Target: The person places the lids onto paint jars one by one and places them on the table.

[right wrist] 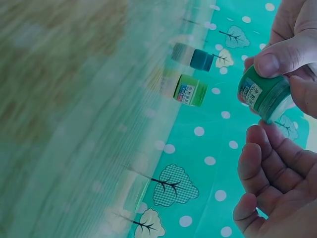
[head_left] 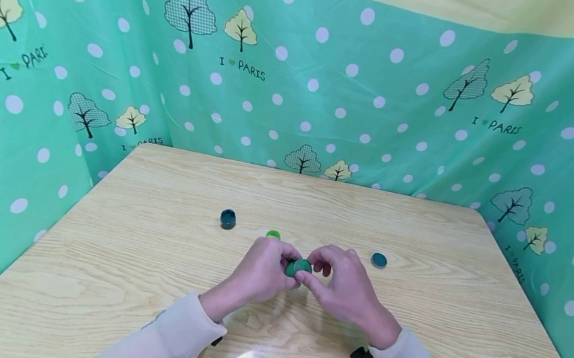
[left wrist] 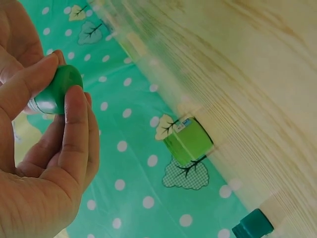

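Note:
A small dark-green paint jar (head_left: 300, 266) is held up over the table between both hands. My left hand (head_left: 261, 269) grips it around the body, thumb on one side and fingers on the other; a printed label shows on the jar (right wrist: 252, 89) in the right wrist view. With thumb and forefinger, my right hand (head_left: 344, 286) pinches the ridged rim at the other end. Its remaining fingers (right wrist: 252, 166) curl loosely below. Behind the left hand stands a bright-green paint jar (head_left: 273, 234), partly hidden in the head view.
An open-topped dark-teal jar (head_left: 227, 218) stands on the wooden table (head_left: 133, 267) at the left. To the right lies a round teal lid (head_left: 379, 260). A green dotted curtain (head_left: 312, 100) hangs around the table's back and sides.

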`<state>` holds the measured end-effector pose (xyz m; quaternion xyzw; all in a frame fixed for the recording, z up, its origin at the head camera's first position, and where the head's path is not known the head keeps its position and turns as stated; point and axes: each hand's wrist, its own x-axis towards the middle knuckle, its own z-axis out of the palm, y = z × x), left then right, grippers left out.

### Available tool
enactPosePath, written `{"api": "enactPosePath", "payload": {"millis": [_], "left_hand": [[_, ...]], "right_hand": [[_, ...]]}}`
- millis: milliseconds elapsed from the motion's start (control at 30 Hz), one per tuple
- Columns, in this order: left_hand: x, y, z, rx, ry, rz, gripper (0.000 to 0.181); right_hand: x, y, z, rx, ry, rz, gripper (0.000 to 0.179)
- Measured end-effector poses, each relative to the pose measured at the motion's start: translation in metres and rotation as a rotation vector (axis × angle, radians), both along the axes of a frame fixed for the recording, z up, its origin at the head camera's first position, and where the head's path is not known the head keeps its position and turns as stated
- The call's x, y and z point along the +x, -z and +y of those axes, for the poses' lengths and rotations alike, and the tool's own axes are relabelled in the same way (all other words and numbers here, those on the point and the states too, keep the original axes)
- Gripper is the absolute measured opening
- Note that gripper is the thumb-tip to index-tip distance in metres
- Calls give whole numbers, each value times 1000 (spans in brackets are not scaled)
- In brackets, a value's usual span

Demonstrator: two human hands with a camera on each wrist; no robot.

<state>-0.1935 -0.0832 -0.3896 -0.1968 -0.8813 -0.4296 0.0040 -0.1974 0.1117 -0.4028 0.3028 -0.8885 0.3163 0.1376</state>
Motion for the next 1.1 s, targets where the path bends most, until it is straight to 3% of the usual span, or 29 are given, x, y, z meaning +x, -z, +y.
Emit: {"api": "enactPosePath", "payload": {"millis": [500, 967, 1100], "left_hand": [[-1, 1, -2, -4, 0, 5, 14], [-3, -3, -13, -61, -93, 44, 27], [-5, -4, -17, -56, -117, 28, 27]], "right_hand": [[-1, 1, 2, -36, 14, -4, 27], [-2, -5, 11, 1, 65, -47, 35], [-3, -8, 16, 14, 75, -63, 36]]}}
